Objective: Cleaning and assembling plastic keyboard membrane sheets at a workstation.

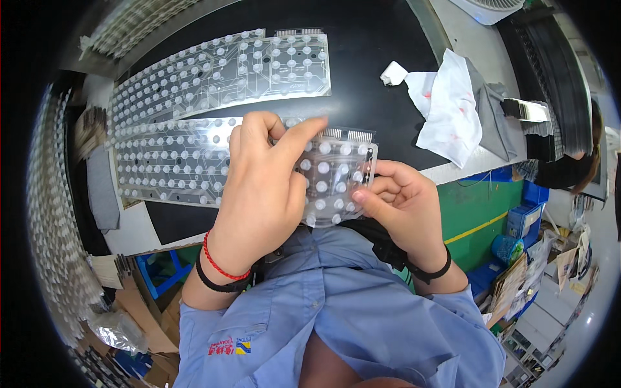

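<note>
A clear keyboard membrane sheet with rows of whitish domes lies before me, its right end raised and bent toward my body. My right hand pinches that end's right edge between thumb and fingers. Over the sheet's middle is my left hand, fingers apart, the index finger stretched toward the striped connector tail at the far edge. The left hand hides part of the sheet, and whether its fingertips press on it I cannot tell. Just beyond lies a second membrane sheet, flat on the black work surface.
White cloth with red marks and a small crumpled white piece lie at the right. Beneath the white cloth is a grey cloth. Stacked domed sheets stand along the left. A fan sits at the far right.
</note>
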The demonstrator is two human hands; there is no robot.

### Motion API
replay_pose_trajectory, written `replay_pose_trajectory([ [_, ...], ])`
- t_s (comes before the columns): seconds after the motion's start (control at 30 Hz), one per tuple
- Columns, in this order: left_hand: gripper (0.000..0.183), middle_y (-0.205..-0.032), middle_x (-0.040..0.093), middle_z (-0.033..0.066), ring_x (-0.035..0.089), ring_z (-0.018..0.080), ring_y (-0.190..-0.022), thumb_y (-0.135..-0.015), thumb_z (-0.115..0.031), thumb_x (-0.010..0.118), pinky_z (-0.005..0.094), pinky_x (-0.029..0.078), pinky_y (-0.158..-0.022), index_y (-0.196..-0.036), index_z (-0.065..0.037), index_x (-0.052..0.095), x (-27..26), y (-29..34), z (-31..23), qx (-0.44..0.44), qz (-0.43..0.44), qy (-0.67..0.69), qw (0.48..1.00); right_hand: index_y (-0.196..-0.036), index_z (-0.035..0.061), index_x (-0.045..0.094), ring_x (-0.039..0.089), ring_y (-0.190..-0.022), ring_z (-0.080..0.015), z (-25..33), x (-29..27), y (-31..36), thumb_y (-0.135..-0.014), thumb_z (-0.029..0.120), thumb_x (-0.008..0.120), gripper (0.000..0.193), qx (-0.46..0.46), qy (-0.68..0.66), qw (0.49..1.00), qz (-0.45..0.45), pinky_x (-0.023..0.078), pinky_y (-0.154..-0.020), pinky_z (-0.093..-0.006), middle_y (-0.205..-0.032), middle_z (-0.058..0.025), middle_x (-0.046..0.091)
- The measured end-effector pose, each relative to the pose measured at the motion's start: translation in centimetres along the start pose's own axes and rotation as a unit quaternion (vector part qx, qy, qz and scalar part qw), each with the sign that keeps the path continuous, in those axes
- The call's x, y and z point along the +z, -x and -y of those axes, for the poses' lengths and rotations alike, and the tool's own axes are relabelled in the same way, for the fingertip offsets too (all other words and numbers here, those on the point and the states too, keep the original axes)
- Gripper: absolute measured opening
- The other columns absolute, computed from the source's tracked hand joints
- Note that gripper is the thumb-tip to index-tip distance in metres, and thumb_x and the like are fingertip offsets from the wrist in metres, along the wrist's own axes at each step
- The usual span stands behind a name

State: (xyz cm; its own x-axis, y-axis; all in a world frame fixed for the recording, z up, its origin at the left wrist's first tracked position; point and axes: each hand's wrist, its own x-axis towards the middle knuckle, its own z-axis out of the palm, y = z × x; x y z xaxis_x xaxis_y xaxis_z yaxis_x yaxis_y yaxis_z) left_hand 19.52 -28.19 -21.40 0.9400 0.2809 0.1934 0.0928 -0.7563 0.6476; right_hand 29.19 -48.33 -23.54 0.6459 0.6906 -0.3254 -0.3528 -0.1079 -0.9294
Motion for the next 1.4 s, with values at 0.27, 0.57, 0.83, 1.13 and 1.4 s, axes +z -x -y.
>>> replay_pose_trajectory([
  [0.27, 0.031, -0.109, 0.046, 0.014, 0.049, 0.0264, -0.097, -0.075, 0.005, 0.053, 0.035, 0.043, -0.089, -0.104, -0.004, 0.058, -0.5, 1.2, 1.2, -0.039, -0.035, 0.139, 0.989, -0.142, -0.0034, 0.052, 0.066, -0.093, -0.0087, 3.7, -2.3, 0.5, -0.096, 0.001, 0.069, 0.05, -0.052, 0.115, 0.991, -0.036, 0.054, -0.08, -0.0237, -0.108, -0.0088, 0.071],
  [0.57, 0.025, -0.108, 0.045, 0.0102, 0.048, 0.0199, -0.09, -0.078, -0.002, 0.057, 0.0293, 0.042, -0.085, -0.103, -0.003, 0.058, -0.4, 2.4, 3.8, -0.009, -0.052, 0.2, 0.978, -0.127, 0.0071, 0.069, 0.066, -0.1, -0.0323, 9.6, -6.8, -10.5, -0.088, 0.011, 0.073, 0.039, -0.311, 0.603, 0.735, 0.01, 0.053, -0.091, -0.0397, -0.111, -0.0171, 0.069],
  [0.83, 0.028, -0.11, 0.047, 0.0116, 0.05, 0.0207, -0.092, -0.076, -0.004, 0.059, 0.0304, 0.044, -0.083, -0.103, -0.002, 0.06, -0.1, 3.7, 3.4, -0.042, -0.042, 0.229, 0.972, -0.106, 0.0031, 0.069, 0.067, -0.09, -0.034, 8.4, -5.6, -11.7, -0.086, 0.007, 0.074, 0.022, -0.288, 0.635, 0.716, 0.019, 0.053, -0.082, -0.0419, -0.105, -0.015, 0.07],
  [1.13, 0.029, -0.108, 0.048, 0.0122, 0.052, 0.0223, -0.092, -0.073, 0.007, 0.058, 0.0308, 0.046, -0.081, -0.101, -0.001, 0.06, -0.2, 3.4, 3.3, -0.004, -0.038, 0.22, 0.975, -0.101, 0.0025, 0.068, 0.063, -0.092, -0.0321, 3.6, 1.3, -5.4, -0.082, 0.003, 0.071, 0.019, -0.399, 0.495, 0.769, 0.069, 0.053, -0.081, -0.039, -0.094, -0.0111, 0.065],
  [1.4, 0.03, -0.104, 0.05, 0.0143, 0.054, 0.0274, -0.089, -0.071, 0.008, 0.059, 0.032, 0.047, -0.078, -0.099, -0.001, 0.059, -0.1, 3.8, 4.0, 0.015, -0.039, 0.179, 0.983, -0.098, 0.0012, 0.067, 0.062, -0.093, -0.0326, 3.0, -1.2, -3.7, -0.074, 0.0, 0.068, 0.024, -0.356, 0.609, 0.706, 0.066, 0.053, -0.083, -0.0397, -0.094, -0.0127, 0.062],
])
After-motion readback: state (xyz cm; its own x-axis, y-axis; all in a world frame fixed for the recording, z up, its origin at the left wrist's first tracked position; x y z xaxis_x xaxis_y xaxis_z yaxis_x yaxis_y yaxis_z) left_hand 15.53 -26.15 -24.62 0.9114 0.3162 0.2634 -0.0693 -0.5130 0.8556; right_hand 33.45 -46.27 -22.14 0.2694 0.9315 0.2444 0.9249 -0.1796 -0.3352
